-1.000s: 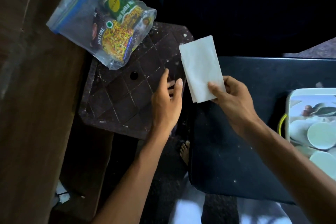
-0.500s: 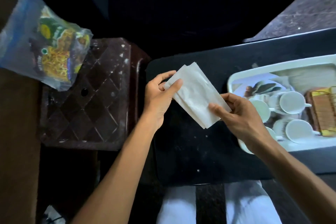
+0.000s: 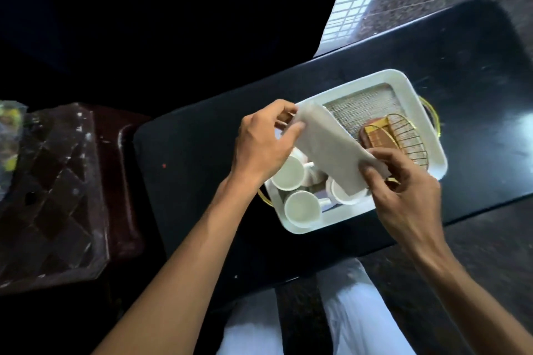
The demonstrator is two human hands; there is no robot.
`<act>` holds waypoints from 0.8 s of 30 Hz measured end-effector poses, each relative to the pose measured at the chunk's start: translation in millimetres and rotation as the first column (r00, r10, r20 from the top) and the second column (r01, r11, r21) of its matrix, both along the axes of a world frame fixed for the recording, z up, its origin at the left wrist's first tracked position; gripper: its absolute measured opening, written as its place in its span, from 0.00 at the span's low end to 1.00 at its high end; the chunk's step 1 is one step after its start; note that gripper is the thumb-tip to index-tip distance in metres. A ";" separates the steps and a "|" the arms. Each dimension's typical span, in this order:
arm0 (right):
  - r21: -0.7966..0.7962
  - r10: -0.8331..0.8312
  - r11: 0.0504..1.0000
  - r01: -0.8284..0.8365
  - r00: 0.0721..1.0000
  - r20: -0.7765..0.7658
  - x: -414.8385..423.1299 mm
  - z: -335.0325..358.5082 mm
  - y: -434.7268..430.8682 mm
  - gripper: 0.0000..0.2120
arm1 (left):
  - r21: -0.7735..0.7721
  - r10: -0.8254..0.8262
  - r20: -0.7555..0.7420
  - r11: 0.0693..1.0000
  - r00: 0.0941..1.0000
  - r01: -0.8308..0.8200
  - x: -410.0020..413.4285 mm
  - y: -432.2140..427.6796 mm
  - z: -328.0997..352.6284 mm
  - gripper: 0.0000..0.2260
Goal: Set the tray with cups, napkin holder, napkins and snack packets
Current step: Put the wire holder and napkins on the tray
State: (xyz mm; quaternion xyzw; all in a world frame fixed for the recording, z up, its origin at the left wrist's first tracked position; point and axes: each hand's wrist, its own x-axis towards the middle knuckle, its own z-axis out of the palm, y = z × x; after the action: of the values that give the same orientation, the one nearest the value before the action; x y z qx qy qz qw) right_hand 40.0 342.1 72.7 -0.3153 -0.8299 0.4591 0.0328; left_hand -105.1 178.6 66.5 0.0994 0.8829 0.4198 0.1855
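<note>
The napkins (image 3: 331, 150), a folded white stack, are held slantwise above the tray (image 3: 372, 79), over the cups (image 3: 288, 174) and just short of the wire napkin holder (image 3: 403, 138). The step in hand looks to be seating them in that holder. It would go best if the stack's edges were squared first and the stack turned to match the holder's opening. The lower-right end can then be fed in without brushing the cups beneath. The left hand (image 3: 265, 147) pinches the upper-left corner between thumb and curled fingers, its forearm rising from lower left. The right hand (image 3: 403, 190) grips the lower-right end, thumb on top and fingers curled under, close beside the holder. The tray sits on the dark counter (image 3: 187, 158), with the cups in its near-left part.
</note>
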 end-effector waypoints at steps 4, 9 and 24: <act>0.193 -0.041 0.979 0.060 0.994 -0.101 19.4 3.0 41.6 0.08 | -0.044 -0.142 -0.150 0.990 0.978 0.137 0.2 58.4 4.1 0.06; 0.389 -0.072 0.917 0.093 0.995 -0.069 38.2 -6.5 83.4 0.09 | -0.013 -0.229 -0.226 0.973 0.947 0.232 3.6 117.8 -6.2 0.04; 0.380 0.030 0.919 -0.107 0.979 0.203 45.7 -51.1 101.1 0.14 | -0.206 -0.363 -0.063 0.916 0.929 0.344 4.2 167.9 -63.2 0.05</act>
State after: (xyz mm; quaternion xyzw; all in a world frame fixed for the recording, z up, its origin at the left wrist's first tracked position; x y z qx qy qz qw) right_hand 85.8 443.2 21.6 -0.3163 -0.9142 0.2534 -0.0019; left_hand -100.9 346.6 3.3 0.2602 0.8947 0.2868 0.2225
